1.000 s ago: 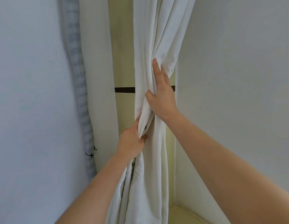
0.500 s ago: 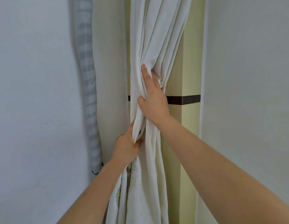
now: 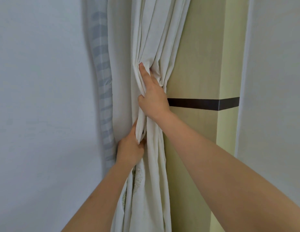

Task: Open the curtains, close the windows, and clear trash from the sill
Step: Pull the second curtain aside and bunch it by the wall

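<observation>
Gathered curtain point(image 3: 151, 39), centre of view, hanging in folds between a pale wall point(image 3: 42, 97) on the left and a yellow-green post point(image 3: 201, 64) on the right. Right hand point(image 3: 152, 97), the upper one, is closed around the bunched cloth, index finger stretched up along a fold. Left hand point(image 3: 130, 149), lower and nearer, is clenched on the same bundle just below. A dark band point(image 3: 203, 103) crosses the post level with the right hand. A grey checked strip point(image 3: 101, 64) runs down the curtain's left edge against the wall.
</observation>
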`<state>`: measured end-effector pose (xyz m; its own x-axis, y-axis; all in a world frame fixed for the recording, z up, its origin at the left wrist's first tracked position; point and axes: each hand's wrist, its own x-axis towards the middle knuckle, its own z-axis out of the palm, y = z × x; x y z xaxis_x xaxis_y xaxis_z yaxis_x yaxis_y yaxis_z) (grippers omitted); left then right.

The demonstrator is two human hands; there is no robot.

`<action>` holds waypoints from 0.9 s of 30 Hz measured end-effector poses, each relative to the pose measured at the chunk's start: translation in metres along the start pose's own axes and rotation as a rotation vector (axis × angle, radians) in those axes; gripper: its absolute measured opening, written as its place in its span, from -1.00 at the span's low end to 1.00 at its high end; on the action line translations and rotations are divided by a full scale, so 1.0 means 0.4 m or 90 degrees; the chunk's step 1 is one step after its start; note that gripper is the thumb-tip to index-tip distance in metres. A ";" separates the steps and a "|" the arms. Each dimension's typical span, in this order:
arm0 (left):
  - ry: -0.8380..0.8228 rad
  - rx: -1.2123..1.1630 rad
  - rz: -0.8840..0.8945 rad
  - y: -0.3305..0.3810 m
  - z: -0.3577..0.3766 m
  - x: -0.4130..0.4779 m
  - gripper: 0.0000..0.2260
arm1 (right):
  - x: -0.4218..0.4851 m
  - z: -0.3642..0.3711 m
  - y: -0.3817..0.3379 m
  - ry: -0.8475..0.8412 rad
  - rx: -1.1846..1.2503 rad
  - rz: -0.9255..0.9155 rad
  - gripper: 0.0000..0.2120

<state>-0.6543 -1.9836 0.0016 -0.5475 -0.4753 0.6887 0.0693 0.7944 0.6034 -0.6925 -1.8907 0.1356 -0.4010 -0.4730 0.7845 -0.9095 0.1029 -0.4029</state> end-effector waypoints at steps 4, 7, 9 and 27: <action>-0.015 0.002 -0.013 0.016 0.009 -0.021 -0.40 | -0.025 -0.017 0.001 0.004 0.014 0.008 -0.19; -0.028 -0.002 -0.024 0.040 0.012 -0.054 -0.39 | -0.064 -0.049 -0.005 0.008 0.027 0.011 -0.20; -0.038 0.016 -0.023 0.061 0.010 -0.083 -0.38 | -0.096 -0.072 -0.013 0.011 0.032 0.014 -0.20; 0.080 0.233 0.089 0.368 -0.003 -0.417 -0.01 | -0.475 -0.381 -0.069 0.025 -0.101 0.111 -0.27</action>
<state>-0.5518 -1.7880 -0.0240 -0.4455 -0.3772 0.8119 -0.1782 0.9261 0.3325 -0.6078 -1.6700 0.0696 -0.5548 -0.4019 0.7285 -0.8306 0.3178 -0.4573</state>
